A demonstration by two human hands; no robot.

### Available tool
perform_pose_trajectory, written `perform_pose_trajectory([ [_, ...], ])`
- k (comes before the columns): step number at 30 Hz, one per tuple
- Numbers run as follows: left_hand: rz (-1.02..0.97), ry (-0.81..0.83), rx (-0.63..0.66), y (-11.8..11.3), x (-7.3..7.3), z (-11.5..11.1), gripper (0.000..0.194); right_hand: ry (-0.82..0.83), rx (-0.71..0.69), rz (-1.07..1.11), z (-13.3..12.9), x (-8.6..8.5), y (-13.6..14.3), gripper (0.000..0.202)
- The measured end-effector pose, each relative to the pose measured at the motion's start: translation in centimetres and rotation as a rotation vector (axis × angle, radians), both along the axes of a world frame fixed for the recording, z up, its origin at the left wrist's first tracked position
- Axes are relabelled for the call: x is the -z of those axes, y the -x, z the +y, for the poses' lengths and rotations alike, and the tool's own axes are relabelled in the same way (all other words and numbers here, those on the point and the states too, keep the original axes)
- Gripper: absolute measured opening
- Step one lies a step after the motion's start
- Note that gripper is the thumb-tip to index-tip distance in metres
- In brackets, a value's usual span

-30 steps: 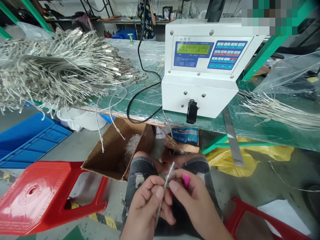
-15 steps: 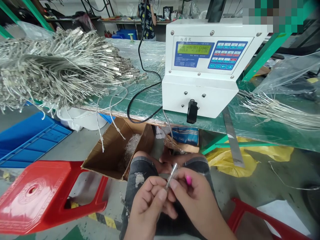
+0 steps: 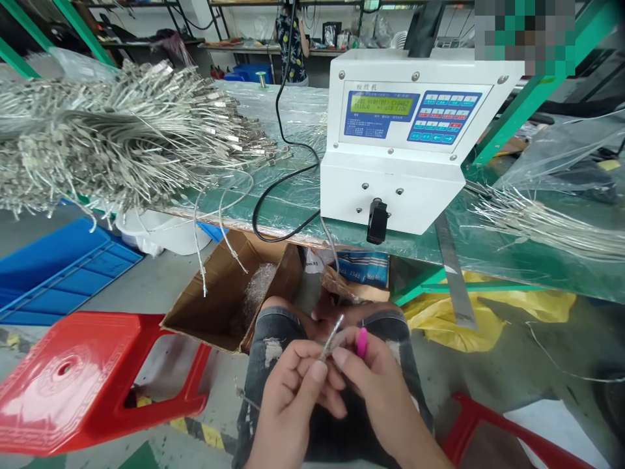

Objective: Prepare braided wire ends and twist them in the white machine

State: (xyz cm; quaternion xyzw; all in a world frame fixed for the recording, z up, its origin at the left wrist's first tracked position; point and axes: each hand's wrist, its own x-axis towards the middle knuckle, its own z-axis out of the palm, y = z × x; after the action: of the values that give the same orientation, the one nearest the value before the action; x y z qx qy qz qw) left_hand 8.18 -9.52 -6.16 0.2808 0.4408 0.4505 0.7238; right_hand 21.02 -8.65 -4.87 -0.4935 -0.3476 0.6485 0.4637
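Over my lap, my left hand (image 3: pixel 295 384) is closed, thumb against fingers, round a thin cable (image 3: pixel 333 337). The cable's silvery end sticks up past the fingertips, and another stretch seems to hang out to the left of that hand. Close beside it, my right hand (image 3: pixel 374 371) has thumb and forefinger pinched near the cable. A bright pink object (image 3: pixel 362 342) shows at the fingers of the right hand; its kind I cannot make out. What lies between the right fingertips is hidden.
Ahead, a white machine (image 3: pixel 393 176) with display and keypad stands on the green bench. A large heap of cables (image 3: pixel 122 137) lies left, a smaller bundle (image 3: pixel 547 221) right. A cardboard box (image 3: pixel 209 319) and red stool (image 3: pixel 63 384) are below. A person (image 3: pixel 291 49) stands behind.
The right fingers have slid down off the cable's tip, leaving more of its silvery end bare. The pink object shows more upright. The view has shifted slightly.
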Motion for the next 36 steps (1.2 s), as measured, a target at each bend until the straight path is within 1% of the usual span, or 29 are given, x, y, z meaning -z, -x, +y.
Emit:
perform_pose_trajectory([
  [4,-0.043,0.023,0.037,0.1,-0.2,0.2,0.026,-0.052,0.033,-0.013,-0.4,0.6,-0.2,0.031],
  [8,-0.084,0.062,0.072,0.1,-0.6,0.1,0.027,-0.03,-0.035,-0.009,-0.4,0.5,-0.5,0.044],
  [9,-0.096,0.075,0.086,0.1,-0.7,0.1,0.027,-0.022,-0.046,-0.022,-0.3,0.4,-0.6,0.043],
  [12,-0.122,0.082,0.101,0.1,-0.7,0.0,0.026,-0.029,-0.047,-0.058,0.1,0.0,-0.8,0.032],
  [17,-0.12,0.048,0.025,0.1,-0.9,0.2,0.026,-0.044,-0.034,-0.19,0.5,0.3,-1.5,0.036],
  [20,-0.105,0.057,0.015,0.0,-1.0,0.3,0.026,-0.044,0.056,-0.212,0.3,0.6,-1.5,0.039],
  [25,-0.091,0.059,0.025,-0.2,-0.5,0.2,0.026,-0.06,0.205,-0.198,0.4,1.1,-1.0,0.041],
  [27,-0.074,0.048,-0.001,0.0,-0.5,0.1,0.026,-0.058,0.328,-0.148,0.7,1.6,-1.4,0.042],
  [30,-0.009,-0.001,-0.106,0.8,-0.9,0.1,0.024,-0.05,0.585,-0.072,1.1,2.2,-2.8,0.042],
  [31,0.013,-0.011,-0.128,1.1,-1.1,0.1,0.022,-0.05,0.628,-0.079,1.1,2.3,-3.2,0.041],
  [32,0.027,-0.013,-0.135,1.3,-1.2,0.1,0.022,-0.052,0.624,-0.109,1.0,2.3,-3.5,0.04],
  [33,0.033,-0.005,-0.127,1.5,-1.3,0.1,0.021,-0.06,0.572,-0.152,0.8,2.2,-3.7,0.038],
  [34,0.032,0.007,-0.114,1.5,-1.3,0.2,0.022,-0.071,0.495,-0.19,0.5,2.0,-3.6,0.037],
  [36,0.02,0.027,-0.093,1.4,-1.1,0.2,0.025,-0.094,0.295,-0.207,-0.1,1.6,-2.7,0.037],
])
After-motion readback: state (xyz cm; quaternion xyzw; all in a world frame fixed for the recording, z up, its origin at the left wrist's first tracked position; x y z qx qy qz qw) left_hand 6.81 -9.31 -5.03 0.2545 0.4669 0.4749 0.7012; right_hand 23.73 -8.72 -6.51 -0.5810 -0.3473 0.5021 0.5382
